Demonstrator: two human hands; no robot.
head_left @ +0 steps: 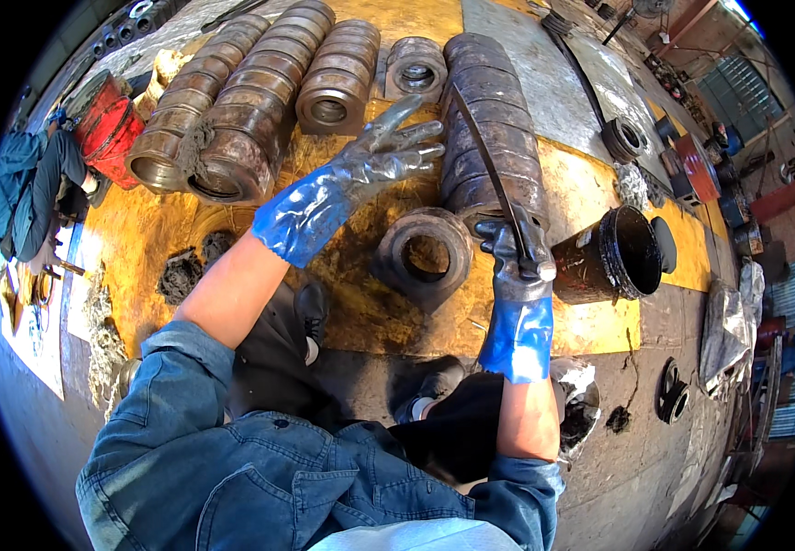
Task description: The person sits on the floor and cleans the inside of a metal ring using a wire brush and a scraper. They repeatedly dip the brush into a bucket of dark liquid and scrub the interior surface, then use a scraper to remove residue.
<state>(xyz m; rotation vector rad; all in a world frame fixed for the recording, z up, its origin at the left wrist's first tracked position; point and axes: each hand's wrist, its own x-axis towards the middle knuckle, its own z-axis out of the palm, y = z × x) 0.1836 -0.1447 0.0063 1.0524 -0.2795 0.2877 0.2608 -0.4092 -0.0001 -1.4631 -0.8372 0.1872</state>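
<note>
Both my hands wear blue gloves darkened with grease. My left hand (386,154) is raised with its fingers spread and holds nothing; it hovers before the rows of metal rings. In my right hand (518,262) is a long, thin, dark metal strip (482,147), gripped at its near end and slanting up and away to the left. Just left of that hand, a single thick metal ring (460,246) with a round bore lies on the oily yellow sheet. Beyond the hand runs a long row of dark, greasy rings (487,101) set face to face.
More rows of metal rings (273,92) stand at the far left. A grease-coated bucket (590,262) is right of my right hand. Red buckets (111,129) stand by another person (25,188) at the left. Dark clumps (180,275) lie near my left forearm; a handwheel (673,390) lies at right.
</note>
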